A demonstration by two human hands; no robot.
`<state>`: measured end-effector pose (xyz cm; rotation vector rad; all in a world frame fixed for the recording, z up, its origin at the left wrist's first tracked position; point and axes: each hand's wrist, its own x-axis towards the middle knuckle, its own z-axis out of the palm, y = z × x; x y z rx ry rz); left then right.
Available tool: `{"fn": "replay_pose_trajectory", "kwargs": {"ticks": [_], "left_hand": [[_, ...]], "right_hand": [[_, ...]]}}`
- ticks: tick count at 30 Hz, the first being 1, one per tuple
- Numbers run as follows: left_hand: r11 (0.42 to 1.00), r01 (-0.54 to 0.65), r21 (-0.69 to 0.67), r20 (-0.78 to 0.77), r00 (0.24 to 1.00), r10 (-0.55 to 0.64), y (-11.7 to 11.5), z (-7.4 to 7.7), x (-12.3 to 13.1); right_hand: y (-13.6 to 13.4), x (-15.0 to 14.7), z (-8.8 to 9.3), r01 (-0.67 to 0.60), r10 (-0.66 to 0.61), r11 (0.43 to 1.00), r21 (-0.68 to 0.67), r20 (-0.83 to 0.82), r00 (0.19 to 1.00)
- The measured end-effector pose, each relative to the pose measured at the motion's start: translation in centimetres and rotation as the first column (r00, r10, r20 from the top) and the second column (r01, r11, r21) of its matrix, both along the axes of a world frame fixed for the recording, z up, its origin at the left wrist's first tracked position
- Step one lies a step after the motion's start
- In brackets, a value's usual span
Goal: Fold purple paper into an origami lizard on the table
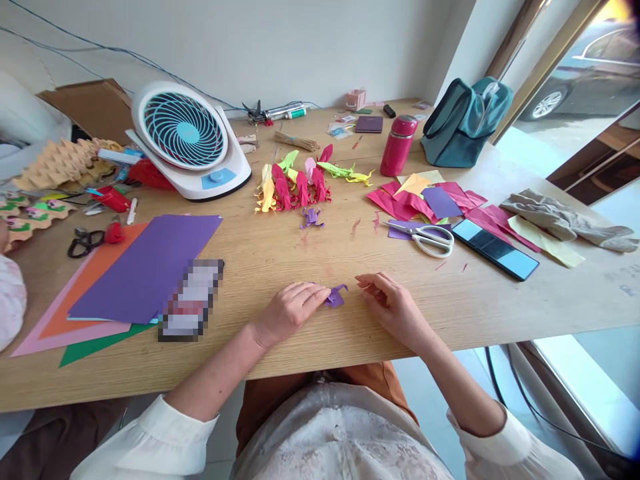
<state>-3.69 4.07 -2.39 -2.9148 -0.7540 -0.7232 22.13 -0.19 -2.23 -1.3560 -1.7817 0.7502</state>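
Observation:
A small purple origami figure (336, 297) lies on the table near its front edge, a thin curved limb sticking out to the right. My left hand (295, 305) holds its left side, the fingers together and covering part of it. Just to the right, my right hand (387, 301) hovers with fingers loosely bent and apart, nothing visible in them and not touching the paper. Further back sits a second purple origami figure (313, 217). Behind that one stand several red, yellow, green and pink origami figures (303, 190).
White-handled scissors (434, 241), a phone (495, 248) and coloured paper pieces (400, 200) lie to the right, near a pink bottle (399, 147) and teal bag (463, 127). At left are purple sheets (150, 267), a pixelated object (193, 300), black-handled scissors (85, 242) and a fan (187, 133). Another person's sleeve (10, 300) shows.

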Motion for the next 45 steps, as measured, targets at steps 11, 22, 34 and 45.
{"fn": "replay_pose_trajectory", "kwargs": {"ticks": [11,22,34,45], "left_hand": [[0.49,0.277,-0.827,0.561,0.34,0.755,2.4,3.5,4.2],[0.315,0.387,-0.866,0.472,0.429,0.77,2.6,3.3,5.0],[0.385,0.421,-0.822,0.52,0.276,0.808,3.0,2.1,4.4],[0.276,0.397,-0.875,0.438,0.409,0.801,2.5,2.0,4.5]], "right_hand": [[3.2,-3.8,2.3,-0.13,0.077,0.973,-0.19,-0.266,0.961],[5.2,-5.1,1.6,-0.112,0.051,0.969,-0.219,-0.267,0.962],[5.1,-5.6,0.8,-0.174,-0.044,0.92,-0.35,-0.534,0.844],[4.8,-5.5,0.5,-0.073,-0.052,0.966,-0.246,-0.465,0.884]]}}
